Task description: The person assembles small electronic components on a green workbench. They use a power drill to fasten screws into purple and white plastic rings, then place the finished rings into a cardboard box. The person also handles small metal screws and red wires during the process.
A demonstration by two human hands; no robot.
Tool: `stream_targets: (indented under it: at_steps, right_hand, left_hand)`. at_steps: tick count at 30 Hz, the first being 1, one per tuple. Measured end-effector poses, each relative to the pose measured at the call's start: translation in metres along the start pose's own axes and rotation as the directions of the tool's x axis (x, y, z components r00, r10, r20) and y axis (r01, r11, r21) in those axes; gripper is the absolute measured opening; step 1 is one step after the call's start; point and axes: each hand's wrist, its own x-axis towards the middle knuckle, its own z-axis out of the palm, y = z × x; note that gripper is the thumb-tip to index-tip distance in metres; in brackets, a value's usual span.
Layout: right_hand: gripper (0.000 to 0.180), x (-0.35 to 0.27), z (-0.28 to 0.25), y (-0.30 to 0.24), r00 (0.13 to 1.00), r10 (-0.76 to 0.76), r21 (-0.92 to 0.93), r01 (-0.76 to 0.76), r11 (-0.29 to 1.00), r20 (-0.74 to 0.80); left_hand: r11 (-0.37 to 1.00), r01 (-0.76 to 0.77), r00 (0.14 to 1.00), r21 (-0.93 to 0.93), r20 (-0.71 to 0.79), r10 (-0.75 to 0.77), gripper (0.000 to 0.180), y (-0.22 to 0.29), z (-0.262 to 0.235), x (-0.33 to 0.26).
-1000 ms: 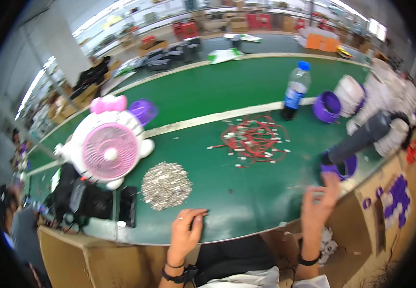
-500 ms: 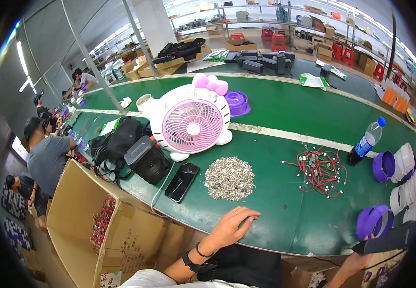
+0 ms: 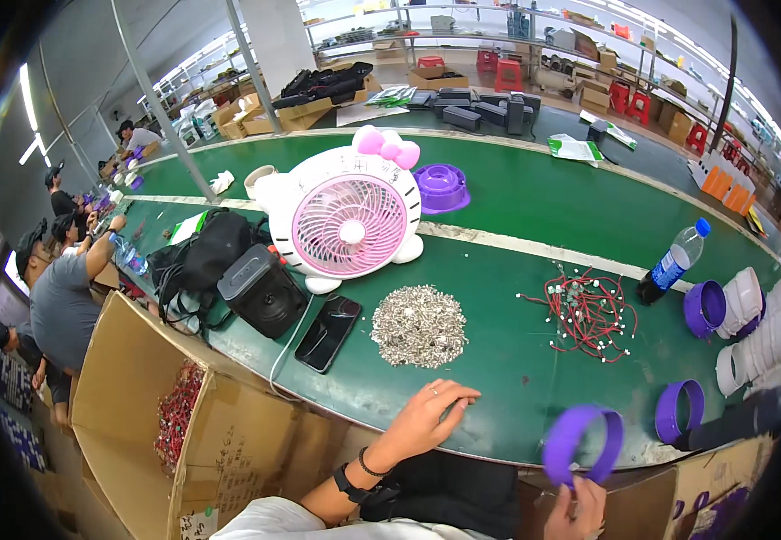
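My left hand (image 3: 426,416) rests on the green table (image 3: 534,193) near its front edge, fingers loosely spread and holding nothing. It lies just in front of a heap of small silver metal parts (image 3: 419,313). My right hand (image 3: 577,507) is low at the bottom edge and holds up a purple plastic ring (image 3: 581,443). A tangle of red wires with small white ends (image 3: 586,310) lies to the right of the silver heap.
A pink and white cat-shaped fan (image 3: 345,223), a black speaker (image 3: 262,290), a black phone (image 3: 327,332) and a black bag (image 3: 199,256) stand to the left. A water bottle (image 3: 674,262), purple rings (image 3: 679,410) and white rings (image 3: 752,337) sit right. An open cardboard box (image 3: 165,414) holds red wires. Other people work far left.
The view has swung left, bringing the fan to the middle. My left hand reached forward onto the table toward the silver heap. My right hand now holds up a purple ring.
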Motion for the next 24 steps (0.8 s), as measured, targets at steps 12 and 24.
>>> stream_targets:
  at_steps: [12, 24]
  right_hand:
    - [0.02, 0.264, 0.169, -0.054, 0.97, -0.15, 0.546, 0.023, 0.837, 0.19]
    - [0.02, 0.415, 0.35, -0.049, 0.888, -0.385, 0.313, 0.303, 0.9, 0.249]
  left_hand:
    - [0.999, 0.028, 0.999, -0.035, -0.029, -0.029, 0.015, -0.003, -0.006, -0.002]
    - [0.981, 0.095, 0.995, -0.169, -0.024, -0.1, 0.017, -0.004, -0.012, 0.001]
